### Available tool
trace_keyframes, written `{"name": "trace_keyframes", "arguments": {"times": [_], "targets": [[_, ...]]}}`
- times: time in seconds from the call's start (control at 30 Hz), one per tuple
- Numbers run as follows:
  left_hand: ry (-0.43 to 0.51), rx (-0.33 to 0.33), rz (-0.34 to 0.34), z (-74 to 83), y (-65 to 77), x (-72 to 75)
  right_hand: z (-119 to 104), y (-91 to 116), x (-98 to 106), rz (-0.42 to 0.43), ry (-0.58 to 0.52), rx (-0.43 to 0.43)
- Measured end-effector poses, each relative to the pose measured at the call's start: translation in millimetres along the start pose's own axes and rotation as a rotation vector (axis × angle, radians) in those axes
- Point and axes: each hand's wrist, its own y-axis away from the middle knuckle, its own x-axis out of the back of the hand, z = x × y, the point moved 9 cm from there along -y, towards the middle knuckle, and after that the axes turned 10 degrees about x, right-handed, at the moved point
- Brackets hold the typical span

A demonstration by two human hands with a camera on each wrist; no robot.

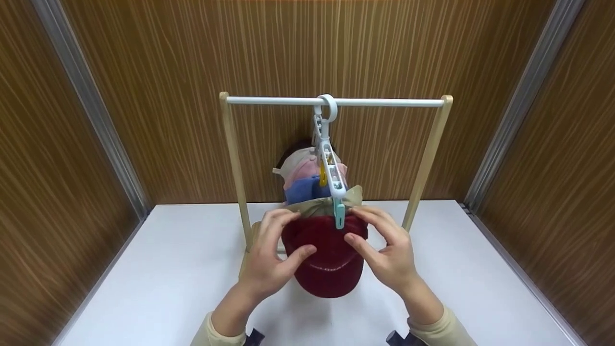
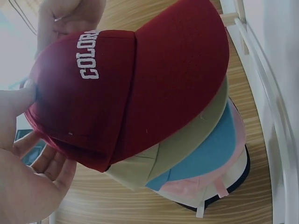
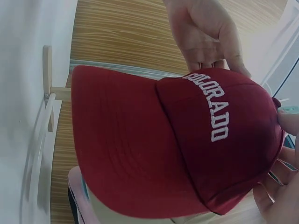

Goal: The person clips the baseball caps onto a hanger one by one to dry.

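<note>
A dark red baseball cap [image 1: 326, 245] with white "COLORADO" lettering hangs crown up, brim down, at the front end of a white multi-clip hanger [image 1: 331, 166]. The hanger's teal clip [image 1: 339, 215] overlaps the cap's top edge. My left hand [image 1: 274, 252] grips the cap's left side, its thumb on the crown and fingers behind the edge. On the opposite side my right hand [image 1: 387, 247] holds it the same way, thumb near the clip. Directly behind hang a beige cap [image 2: 201, 128] and a blue cap [image 2: 210, 144].
Pink [image 1: 303, 170] and white caps [image 1: 294, 161] hang farther back, with a dark one behind them. A yellow clip [image 1: 323, 174] shows on the hanger. The rack has a white rod [image 1: 384, 102] and wooden posts [image 1: 427, 163], standing on a white table [image 1: 192, 269] between wood-grain walls.
</note>
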Motion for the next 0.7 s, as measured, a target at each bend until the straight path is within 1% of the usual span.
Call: {"name": "trace_keyframes", "arguments": {"times": [0.1,0.2,0.47,0.6,0.7], "targets": [[-0.016,0.025,-0.015,-4.8,0.3,-1.3,2,3,3,-0.009,0.007,-0.005],[-0.033,0.029,-0.031,-8.0,0.0,-3.2,4,6,5,-0.016,0.024,-0.009],[-0.101,-0.018,-0.033,-10.8,0.0,-3.6,12,7,7,-0.044,0.049,-0.042],[-0.141,-0.032,-0.03,-14.2,0.2,-4.4,14,7,8,-0.065,0.076,-0.022],[-0.166,-0.028,-0.028,-17.6,-0.3,-5.2,17,7,10,-0.086,0.104,-0.01]]}}
